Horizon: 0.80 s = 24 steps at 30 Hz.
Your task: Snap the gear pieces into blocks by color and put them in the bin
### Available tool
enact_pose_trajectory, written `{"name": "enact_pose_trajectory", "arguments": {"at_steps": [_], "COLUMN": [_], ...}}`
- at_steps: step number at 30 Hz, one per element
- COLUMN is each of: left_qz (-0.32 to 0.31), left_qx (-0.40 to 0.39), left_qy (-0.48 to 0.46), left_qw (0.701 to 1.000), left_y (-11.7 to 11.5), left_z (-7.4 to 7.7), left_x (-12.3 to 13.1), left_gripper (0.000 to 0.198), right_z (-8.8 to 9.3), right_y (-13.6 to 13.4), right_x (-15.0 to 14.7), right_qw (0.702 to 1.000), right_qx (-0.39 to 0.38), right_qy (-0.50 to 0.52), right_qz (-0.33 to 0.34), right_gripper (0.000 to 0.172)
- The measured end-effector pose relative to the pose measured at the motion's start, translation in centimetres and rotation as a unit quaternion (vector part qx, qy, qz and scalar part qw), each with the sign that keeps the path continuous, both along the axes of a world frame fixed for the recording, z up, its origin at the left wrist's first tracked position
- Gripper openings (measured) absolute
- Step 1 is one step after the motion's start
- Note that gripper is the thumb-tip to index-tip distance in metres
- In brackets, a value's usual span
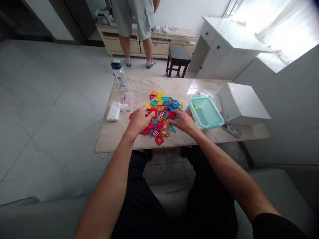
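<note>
A heap of colourful plastic interlocking building pieces [159, 125] lies on the marble-look table [109, 139], in red, orange, yellow, blue and purple, some with white window-like grids. At the heap's left side, my left hand [139, 120] has its fingers curled in on a red piece [154, 111]. My right hand [184, 120] comes in from the other side, thumb and fingers closed around another red piece [171, 115]. Just beyond the right hand stands a mint-green plastic tub [208, 114], with a small bright green piece [195, 106] inside.
A water bottle [120, 75], a white packet [113, 111] and a pink pack [128, 102] stand or lie at the left. On the right are a white box [245, 103], a phone [231, 129] and clear packaging [211, 98]. Another person [136, 20] stands beyond the table near a dark stool [178, 54].
</note>
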<state>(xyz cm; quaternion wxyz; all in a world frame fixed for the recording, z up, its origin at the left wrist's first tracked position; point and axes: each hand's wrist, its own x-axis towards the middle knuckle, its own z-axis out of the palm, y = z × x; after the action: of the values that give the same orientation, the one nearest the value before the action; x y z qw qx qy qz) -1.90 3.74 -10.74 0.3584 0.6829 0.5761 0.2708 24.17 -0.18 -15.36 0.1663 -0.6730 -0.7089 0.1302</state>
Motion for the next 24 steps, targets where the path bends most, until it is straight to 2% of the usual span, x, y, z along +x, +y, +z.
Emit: {"name": "enact_pose_trajectory", "arguments": {"at_steps": [3,7,11,15,20,24], "left_qz": [0.017,-0.004,-0.061,-0.108,-0.154,-0.156], "left_qx": [-0.046,-0.073,-0.048,-0.013,-0.063,-0.108], "left_qy": [-0.111,-0.212,-0.163,-0.137,-0.172,-0.240], "left_qw": [0.993,0.975,0.984,0.985,0.971,0.952], "left_y": [-0.1,-0.9,-1.9,-2.5,-3.0,-3.5], "left_z": [-0.3,-0.1,0.8,1.8,2.7,3.0], "left_x": [0.8,2.8,4.2,4.6,5.1,5.7], "left_gripper": [0.032,0.022,0.025,0.027,0.026,0.036], "right_z": [2.7,4.5,4.5,4.3,4.4,4.2], "right_y": [-1.4,-2.9,-3.1,-3.2,-3.8,-3.8], "right_x": [-0.8,-2.0,-1.7,-0.3,1.1,1.6], "right_qw": [0.983,0.964,0.965,0.962,0.952,0.955], "right_qx": [0.127,0.196,0.191,0.186,0.198,0.181], "right_qy": [0.098,0.113,0.100,0.108,0.121,0.144], "right_qz": [0.090,0.142,0.148,0.167,0.197,0.184], "right_gripper": [0.055,0.053,0.057,0.062,0.066,0.063]}}
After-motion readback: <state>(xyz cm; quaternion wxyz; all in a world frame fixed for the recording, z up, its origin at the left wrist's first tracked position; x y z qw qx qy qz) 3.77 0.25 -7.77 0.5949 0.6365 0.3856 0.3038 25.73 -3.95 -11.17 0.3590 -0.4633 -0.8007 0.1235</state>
